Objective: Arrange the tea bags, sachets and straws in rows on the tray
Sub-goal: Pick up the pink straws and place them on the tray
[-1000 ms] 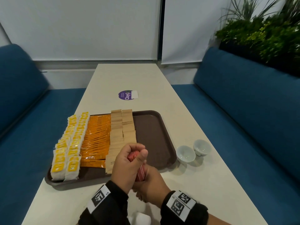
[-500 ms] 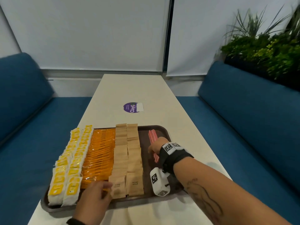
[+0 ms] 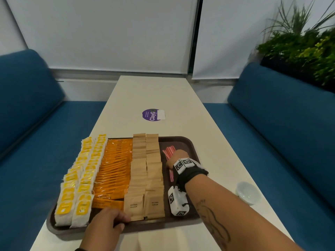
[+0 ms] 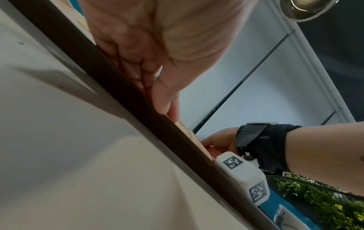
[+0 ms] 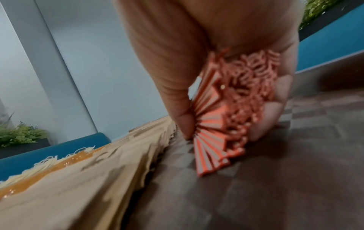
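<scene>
The right hand is curled around a bunch of red and white straws. The straws fan out from the fingers and their ends touch the floor of the brown tray, on its right side, just beside the brown sugar sachets. The picture from that wrist is blurry, so I think the thumb presses the bunch, but I am not sure.

The left hand rests on the near edge of the tray with bent fingers. Its fingertips touch the closest brown sugar sachet.

On the tray the things lie in long rows. From the left come two rows of yellow tea bags, then orange sachets, then two rows of brown sugar sachets, then the straws.

The tray sits on a pale table. A small white cup stands to the right of the tray. A purple sticker is farther back on the table
</scene>
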A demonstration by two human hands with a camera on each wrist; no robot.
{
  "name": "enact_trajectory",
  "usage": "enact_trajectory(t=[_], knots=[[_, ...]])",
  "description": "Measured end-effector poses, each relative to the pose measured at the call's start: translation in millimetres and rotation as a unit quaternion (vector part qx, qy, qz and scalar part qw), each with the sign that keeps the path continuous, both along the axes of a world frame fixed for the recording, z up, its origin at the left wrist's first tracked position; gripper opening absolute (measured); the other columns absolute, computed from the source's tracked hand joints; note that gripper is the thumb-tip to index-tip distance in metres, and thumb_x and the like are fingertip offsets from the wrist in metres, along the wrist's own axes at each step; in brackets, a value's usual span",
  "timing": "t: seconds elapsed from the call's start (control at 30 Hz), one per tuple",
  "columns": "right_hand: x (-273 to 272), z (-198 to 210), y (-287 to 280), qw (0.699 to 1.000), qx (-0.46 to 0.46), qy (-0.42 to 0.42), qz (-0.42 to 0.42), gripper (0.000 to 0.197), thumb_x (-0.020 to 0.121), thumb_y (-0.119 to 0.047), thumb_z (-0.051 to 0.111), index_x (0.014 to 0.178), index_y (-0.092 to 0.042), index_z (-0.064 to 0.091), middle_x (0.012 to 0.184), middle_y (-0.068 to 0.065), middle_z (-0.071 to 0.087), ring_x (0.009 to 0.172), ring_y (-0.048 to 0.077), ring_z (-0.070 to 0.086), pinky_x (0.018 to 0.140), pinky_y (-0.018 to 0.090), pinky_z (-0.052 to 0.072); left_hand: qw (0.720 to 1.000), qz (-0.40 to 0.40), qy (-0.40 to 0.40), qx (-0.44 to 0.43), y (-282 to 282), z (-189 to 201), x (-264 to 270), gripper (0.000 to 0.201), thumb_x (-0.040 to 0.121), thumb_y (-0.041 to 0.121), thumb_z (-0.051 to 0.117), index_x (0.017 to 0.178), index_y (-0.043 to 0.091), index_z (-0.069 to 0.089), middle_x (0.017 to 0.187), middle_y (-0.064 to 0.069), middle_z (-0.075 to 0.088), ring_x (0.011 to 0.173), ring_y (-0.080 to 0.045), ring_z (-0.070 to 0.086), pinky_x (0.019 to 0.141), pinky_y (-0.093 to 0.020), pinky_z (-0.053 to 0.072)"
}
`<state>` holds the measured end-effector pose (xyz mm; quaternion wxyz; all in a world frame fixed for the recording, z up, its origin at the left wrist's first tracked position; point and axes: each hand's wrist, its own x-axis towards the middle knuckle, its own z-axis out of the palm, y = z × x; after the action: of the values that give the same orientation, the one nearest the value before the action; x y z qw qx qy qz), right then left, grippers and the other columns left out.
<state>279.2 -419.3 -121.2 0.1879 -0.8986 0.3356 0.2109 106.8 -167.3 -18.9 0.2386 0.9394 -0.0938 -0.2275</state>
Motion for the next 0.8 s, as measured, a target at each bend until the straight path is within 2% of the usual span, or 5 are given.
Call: enact_trajectory(t=[0.1,0.27,0.4,0.57,0.8], knots=[[2.6,-8.7,-6.8,1.000,-0.017,0.003,-0.002,0.087,0.048,-0.059,0.070,0.118,-0.009,0.056,0.113,0.019,0.061,0.098,0.043,0.059,0.090,0.056,0.045,1.000,0.009,0.017,-0.008,2.0,-1.7,-7.5,0.021,0.092,0.021,0.056,0.110,0.031,0.060,0.123,0.011,0.055,0.119,-0.006,0.050,0.106,-0.021,0.035],[-13.3,6.9,-3.6,0.999,-0.043,-0.017,0.004,0.081,0.063,-0.058,0.067,0.128,-0.011,0.051,0.121,0.020,0.057,0.105,0.043,0.056,0.092,0.056,0.044,0.998,0.053,-0.012,-0.036,3.1,-10.3,-14.0,0.025,0.086,0.014,0.064,0.077,0.037,0.058,0.095,0.017,0.051,0.098,-0.003,0.053,0.099,-0.020,0.041],[-21.1,16.3,-8.2,0.999,-0.030,-0.025,-0.004,0.102,0.045,-0.069,0.070,0.128,-0.014,0.049,0.119,0.016,0.059,0.104,0.040,0.057,0.092,0.054,0.044,0.996,0.057,-0.016,-0.059,3.4,-12.3,-14.4,0.025,0.085,0.012,0.064,0.078,0.035,0.060,0.096,0.015,0.050,0.096,-0.003,0.051,0.099,-0.022,0.041],[-49.3,54.4,-2.9,0.999,-0.008,-0.033,-0.040,0.099,0.056,-0.062,0.076,0.131,-0.004,0.047,0.125,0.018,0.056,0.112,0.040,0.054,0.097,0.047,0.044,0.989,0.078,-0.023,-0.123,-3.6,-10.8,-18.9,0.027,0.085,0.006,0.063,0.078,0.032,0.060,0.102,0.008,0.058,0.096,-0.006,0.054,0.093,-0.023,0.045],[-32.8,50.4,-40.2,0.999,-0.034,-0.024,-0.002,0.082,0.067,-0.058,0.067,0.127,-0.006,0.053,0.122,0.017,0.058,0.109,0.041,0.057,0.096,0.051,0.046,0.965,0.042,-0.065,-0.249,-71.1,41.6,-2.7,0.026,0.092,0.007,0.052,0.110,0.024,0.060,0.106,0.010,0.058,0.097,-0.003,0.052,0.078,-0.015,0.040]])
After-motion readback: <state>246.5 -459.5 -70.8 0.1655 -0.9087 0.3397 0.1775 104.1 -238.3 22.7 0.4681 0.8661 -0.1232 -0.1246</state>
